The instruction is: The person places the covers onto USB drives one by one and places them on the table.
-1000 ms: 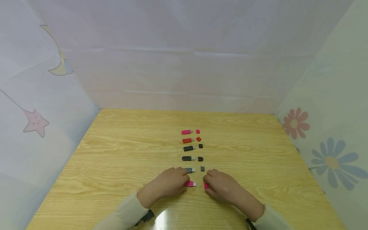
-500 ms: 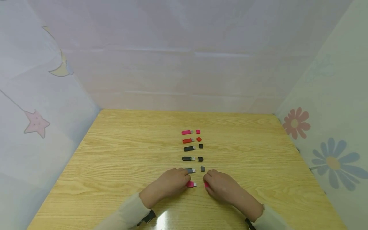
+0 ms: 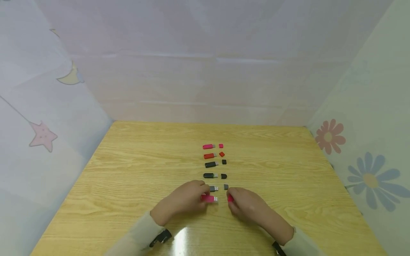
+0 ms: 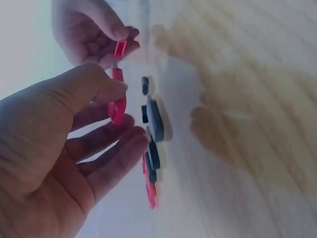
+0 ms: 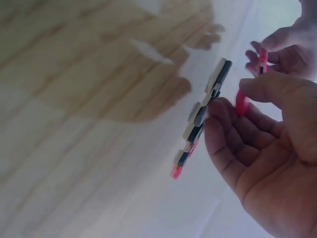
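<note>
- A bright pink USB stick [image 3: 209,199] was grasped between the thumb and fingers of the left hand [image 3: 185,198], its metal plug aimed at three o'clock in the head view.
- The loose pink cap [image 3: 230,198] was pinched by the right hand's [image 3: 248,205] thumb and fingers, just off the plug at three o'clock; stick and cap were separated by a narrow gap.
- In the left wrist view, the cap was seen at twelve o'clock from the stick, its hollow end turned into sight.
- At twelve o'clock from the held pieces, a grey stick [image 3: 212,188] was partly hidden by the left hand, with a grey cap [image 3: 226,187] at its three o'clock.
- Farther toward twelve, a round-ended black stick [image 3: 208,175], a squarer black stick [image 3: 210,164], a red stick [image 3: 209,156] and a far pink stick [image 3: 208,146] were lined up on the wooden desk [image 3: 144,160], each uncapped, with a matching cap set apart at three o'clock.
- A red flower [image 3: 328,137] was pictured on the wall covering near three o'clock.
</note>
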Demonstrator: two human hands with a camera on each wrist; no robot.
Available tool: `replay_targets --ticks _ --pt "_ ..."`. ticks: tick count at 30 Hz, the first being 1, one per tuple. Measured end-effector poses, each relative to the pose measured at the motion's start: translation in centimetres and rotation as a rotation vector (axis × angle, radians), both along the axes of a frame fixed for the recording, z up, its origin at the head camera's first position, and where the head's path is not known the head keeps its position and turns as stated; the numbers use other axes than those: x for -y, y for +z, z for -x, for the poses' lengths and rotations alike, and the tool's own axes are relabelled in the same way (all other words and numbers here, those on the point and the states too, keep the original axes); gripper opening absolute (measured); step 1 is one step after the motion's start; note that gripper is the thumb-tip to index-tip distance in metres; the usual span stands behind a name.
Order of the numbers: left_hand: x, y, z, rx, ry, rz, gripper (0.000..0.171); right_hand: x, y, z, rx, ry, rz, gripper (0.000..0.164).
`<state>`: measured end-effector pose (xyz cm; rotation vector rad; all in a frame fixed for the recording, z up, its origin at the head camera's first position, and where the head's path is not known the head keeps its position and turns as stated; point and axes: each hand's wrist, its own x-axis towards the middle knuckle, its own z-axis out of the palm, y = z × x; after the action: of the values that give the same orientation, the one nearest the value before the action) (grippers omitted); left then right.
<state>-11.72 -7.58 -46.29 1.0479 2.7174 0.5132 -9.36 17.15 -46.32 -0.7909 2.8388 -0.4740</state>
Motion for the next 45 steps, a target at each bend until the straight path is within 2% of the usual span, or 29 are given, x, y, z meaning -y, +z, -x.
replay_targets --ticks 4,7,10,14,18,25,30,36,45 --pt "0.6 0.2 0.3 0.116 0.033 -0.145 0.016 -0.2 0.2 0.3 0.053 -0.038 0.111 0.01" --pt "0.9 0.3 0.5 0.214 0.054 -0.28 0.015 -0.4 0.5 0.5 0.114 -0.06 0.24 0.014" --pt "1.1 0.6 0.5 0.283 0.075 -0.384 0.013 -0.6 0.7 0.6 0.136 -0.064 0.382 0.014" --pt "1.3 1.0 0.4 0.321 0.097 -0.458 0.01 -0.8 0.7 0.8 0.143 -0.089 0.515 0.014" --pt "1.4 1.2 0.4 0.354 0.132 -0.518 0.009 -0.9 0.8 1.0 0.199 -0.145 0.602 0.017" --pt "1.4 1.0 0.4 0.406 0.198 -0.587 0.01 -0.9 0.6 1.0 0.297 -0.198 0.737 0.021" --pt "1.1 1.0 0.3 0.412 0.21 -0.622 0.011 -0.6 0.7 0.9 0.33 -0.215 0.795 0.021" --pt "0.9 1.1 0.2 0.42 0.221 -0.634 0.01 -0.2 1.1 0.7 0.34 -0.199 0.845 0.023" --pt "0.8 1.4 0.2 0.424 0.248 -0.641 0.013 0.2 1.2 0.5 0.327 -0.19 0.858 0.024"
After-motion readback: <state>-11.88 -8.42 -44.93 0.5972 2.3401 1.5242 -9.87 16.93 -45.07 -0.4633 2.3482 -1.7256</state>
